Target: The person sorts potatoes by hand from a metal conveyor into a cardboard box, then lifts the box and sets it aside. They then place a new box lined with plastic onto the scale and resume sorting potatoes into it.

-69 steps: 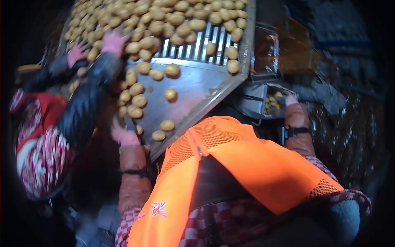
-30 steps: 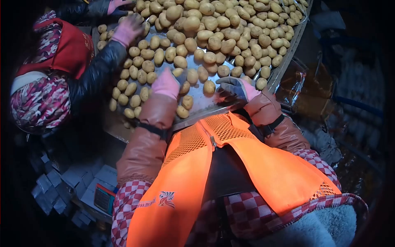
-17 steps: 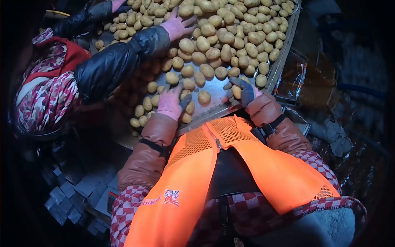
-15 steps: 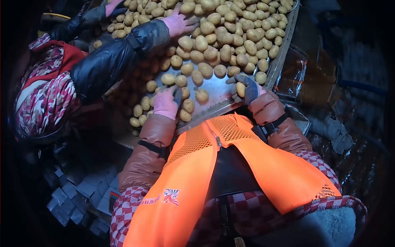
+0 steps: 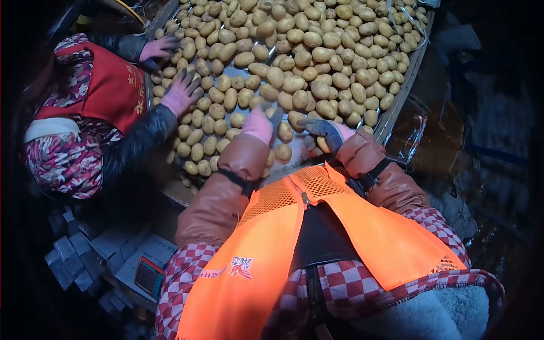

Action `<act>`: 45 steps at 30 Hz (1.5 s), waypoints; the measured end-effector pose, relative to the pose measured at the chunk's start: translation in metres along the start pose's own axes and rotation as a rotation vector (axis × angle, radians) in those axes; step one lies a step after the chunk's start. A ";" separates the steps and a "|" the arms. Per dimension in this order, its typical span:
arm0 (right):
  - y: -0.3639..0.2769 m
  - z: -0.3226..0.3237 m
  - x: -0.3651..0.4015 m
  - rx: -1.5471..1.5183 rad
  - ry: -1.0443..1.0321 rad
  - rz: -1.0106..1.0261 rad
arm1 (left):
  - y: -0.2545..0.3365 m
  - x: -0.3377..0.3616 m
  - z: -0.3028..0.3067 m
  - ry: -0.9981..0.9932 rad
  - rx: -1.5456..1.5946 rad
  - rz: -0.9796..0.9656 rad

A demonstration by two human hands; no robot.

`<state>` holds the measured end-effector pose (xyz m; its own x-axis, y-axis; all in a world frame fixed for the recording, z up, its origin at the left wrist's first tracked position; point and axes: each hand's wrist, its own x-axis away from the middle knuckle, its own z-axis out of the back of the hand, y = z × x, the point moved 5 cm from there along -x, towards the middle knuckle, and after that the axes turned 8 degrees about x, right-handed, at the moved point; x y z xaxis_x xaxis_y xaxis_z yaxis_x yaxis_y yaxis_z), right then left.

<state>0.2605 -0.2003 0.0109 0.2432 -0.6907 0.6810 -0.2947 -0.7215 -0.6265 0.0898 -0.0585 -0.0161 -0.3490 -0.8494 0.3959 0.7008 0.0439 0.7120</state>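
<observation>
Many pale yellow potatoes (image 5: 337, 56) are spread over a metal sorting table (image 5: 292, 160). My left hand (image 5: 260, 124), in a pink glove with grey fingers, reaches in among potatoes near the front of the table. Its thumb and fingers lie on either side of a potato (image 5: 270, 113), but blur hides whether they grip it. Close by on the right is my right hand (image 5: 331, 134), in the same kind of glove. Its fingers point left, and a potato (image 5: 323, 145) shows beneath them against the palm.
At the left edge a co-worker in a red apron (image 5: 116, 85) has both gloved hands (image 5: 181, 93) on the potatoes. The table's right rim (image 5: 409, 85) runs past my right arm. A calculator (image 5: 148, 276) lies on boxes at lower left.
My left hand has moved right and forward, nearer my right hand. My right hand has shifted slightly left, its potato lower. The co-worker's near hand has drawn back left. More potatoes cover the metal surface.
</observation>
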 end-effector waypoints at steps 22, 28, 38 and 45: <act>-0.002 0.024 0.029 -0.895 -0.241 0.397 | 0.020 -0.063 0.053 0.210 0.192 -0.376; 0.017 0.006 0.042 -1.568 -0.512 0.101 | 0.011 -0.037 0.026 -0.123 0.539 -0.245; 0.182 0.187 0.257 0.039 0.675 -0.058 | -0.080 0.015 0.089 0.199 0.171 -0.247; 0.057 0.127 0.118 0.471 0.870 0.129 | 0.022 0.059 0.001 0.188 -0.355 -0.734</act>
<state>0.3901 -0.3291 0.0076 -0.5819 -0.6254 0.5198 0.1709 -0.7190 -0.6737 0.0839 -0.1071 0.0239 -0.7057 -0.6726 -0.2227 0.5015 -0.6963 0.5135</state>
